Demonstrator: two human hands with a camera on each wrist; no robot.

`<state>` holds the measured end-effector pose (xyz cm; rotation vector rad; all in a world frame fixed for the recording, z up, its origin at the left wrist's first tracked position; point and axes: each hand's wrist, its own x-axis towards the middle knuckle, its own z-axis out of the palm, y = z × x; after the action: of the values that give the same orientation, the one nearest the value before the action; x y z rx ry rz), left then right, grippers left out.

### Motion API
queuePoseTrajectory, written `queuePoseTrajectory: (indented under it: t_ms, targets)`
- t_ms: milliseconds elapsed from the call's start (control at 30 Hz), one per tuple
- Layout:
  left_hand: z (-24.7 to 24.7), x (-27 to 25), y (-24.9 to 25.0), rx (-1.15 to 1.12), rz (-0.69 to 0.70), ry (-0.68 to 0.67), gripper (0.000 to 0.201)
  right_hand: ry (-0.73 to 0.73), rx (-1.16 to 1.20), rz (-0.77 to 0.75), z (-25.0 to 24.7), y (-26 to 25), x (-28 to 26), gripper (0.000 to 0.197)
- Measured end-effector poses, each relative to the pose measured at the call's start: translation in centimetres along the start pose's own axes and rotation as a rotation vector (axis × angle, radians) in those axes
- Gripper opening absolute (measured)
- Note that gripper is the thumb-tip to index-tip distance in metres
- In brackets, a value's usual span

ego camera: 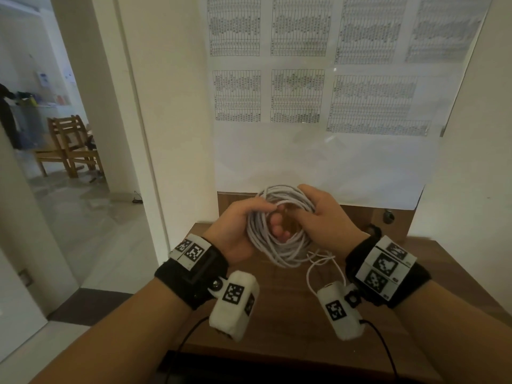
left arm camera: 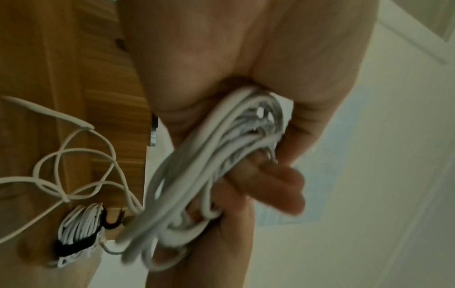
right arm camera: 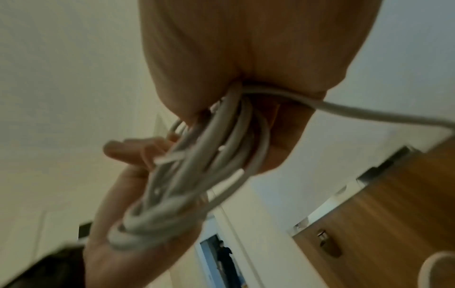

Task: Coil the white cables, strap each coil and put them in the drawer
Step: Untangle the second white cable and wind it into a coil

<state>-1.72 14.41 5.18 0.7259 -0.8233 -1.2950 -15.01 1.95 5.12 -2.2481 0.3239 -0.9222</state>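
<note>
A coil of white cable (ego camera: pixel 279 225) is held upright above the wooden table (ego camera: pixel 291 314), between both hands. My left hand (ego camera: pixel 243 223) grips the coil's left side, its fingers curled through the loops (left arm camera: pixel 202 165). My right hand (ego camera: pixel 313 209) grips the right side, thumb on top, with the strands (right arm camera: pixel 209 155) bunched in its palm. A loose tail of cable (ego camera: pixel 321 261) hangs from the coil onto the table. In the left wrist view a second white coil (left arm camera: pixel 81 228) bound with a black strap lies on the table, beside loose loops of cable (left arm camera: pixel 74 171).
A sheet of printed tables (ego camera: pixel 318 92) hangs on the wall behind the table. To the left a doorway opens onto a room with a wooden chair (ego camera: pixel 69 145). The right wrist view shows a lock (right arm camera: pixel 327 245) on the wooden front.
</note>
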Motion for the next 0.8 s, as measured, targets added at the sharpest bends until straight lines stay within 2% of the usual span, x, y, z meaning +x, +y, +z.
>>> queuePoseTrajectory:
  t_ms: [67, 167, 200, 267, 333, 433, 500, 567, 700, 800]
  targets:
    - [-0.4, -0.2, 0.2, 0.083, -0.066, -0.045, 0.014, -0.043, -0.072, -0.01, 0.2, 0.2, -0.1, 0.006]
    - [-0.1, -0.1, 0.4, 0.211, -0.122, -0.042, 0.054, -0.095, -0.121, -0.018, 0.5, 0.2, -0.4, 0.019]
    - [0.1, 0.0, 0.4, 0.226, -0.14, -0.026, 0.058, -0.086, -0.127, -0.024, 0.5, 0.2, -0.3, 0.02]
    - [0.1, 0.0, 0.4, 0.203, -0.163, -0.007, 0.052, -0.055, -0.13, -0.014, 0.4, 0.1, -0.1, 0.011]
    - [-0.1, -0.1, 0.4, 0.166, -0.185, -0.071, 0.044, -0.003, -0.073, 0.026, 0.1, 0.1, 0.0, 0.007]
    - [-0.4, -0.3, 0.6, 0.136, -0.236, -0.199, 0.035, 0.045, 0.011, 0.053, -0.1, 0.3, 0.1, 0.017]
    - [-0.3, -0.4, 0.6, 0.118, -0.251, -0.226, 0.047, 0.014, -0.017, 0.032, 0.0, 0.2, 0.0, 0.028]
    - [-0.2, -0.5, 0.4, 0.091, -0.256, -0.186, 0.06, -0.024, -0.06, 0.015, 0.0, 0.0, 0.0, 0.032]
    - [0.5, -0.6, -0.2, 0.113, -0.203, -0.091, 0.051, -0.032, -0.019, 0.056, -0.4, 0.1, 0.2, 0.025]
    - [0.6, -0.5, -0.1, 0.101, -0.1, -0.048, 0.048, -0.076, -0.025, 0.075, -0.4, -0.2, 0.3, 0.015]
